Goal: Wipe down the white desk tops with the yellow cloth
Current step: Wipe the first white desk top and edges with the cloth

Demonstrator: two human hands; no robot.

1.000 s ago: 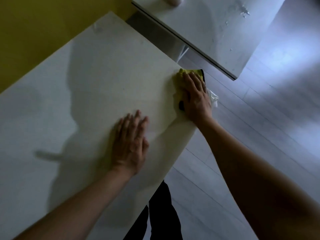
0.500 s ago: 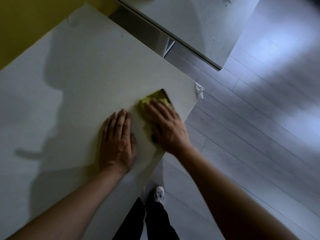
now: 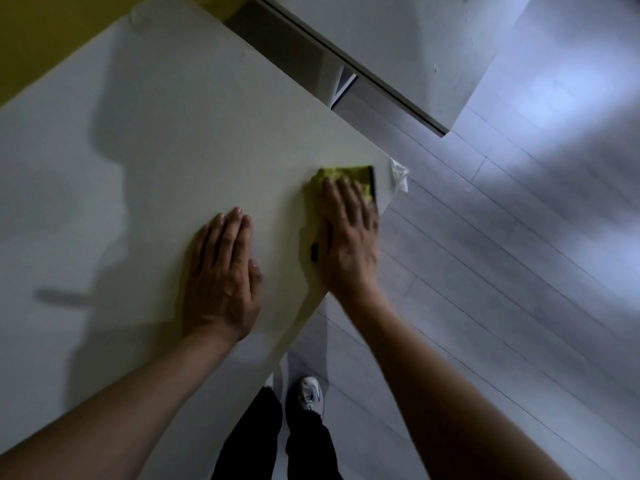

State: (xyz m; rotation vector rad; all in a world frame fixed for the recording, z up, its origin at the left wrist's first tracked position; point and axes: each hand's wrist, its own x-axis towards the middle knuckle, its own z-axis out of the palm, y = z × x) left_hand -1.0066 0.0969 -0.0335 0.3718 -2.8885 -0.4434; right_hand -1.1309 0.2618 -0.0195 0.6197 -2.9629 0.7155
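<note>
Two desks [image 3: 180, 140], one cloth [image 3: 349, 174], two hands [image 3: 221, 275]

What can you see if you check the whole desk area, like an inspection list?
Surface: white desk top, shadowed, nothing standing on it.
Job's things: yellow cloth lies flat near the desk's right edge.
Clutter: torn white scrap sticks out at the desk corner.
Grips: right hand presses flat on the cloth; left hand rests flat on the desk.
Cables: nothing seen.
Surroundings: second white desk beyond, speckled; grey plank floor; yellow wall; white shoe.
</note>
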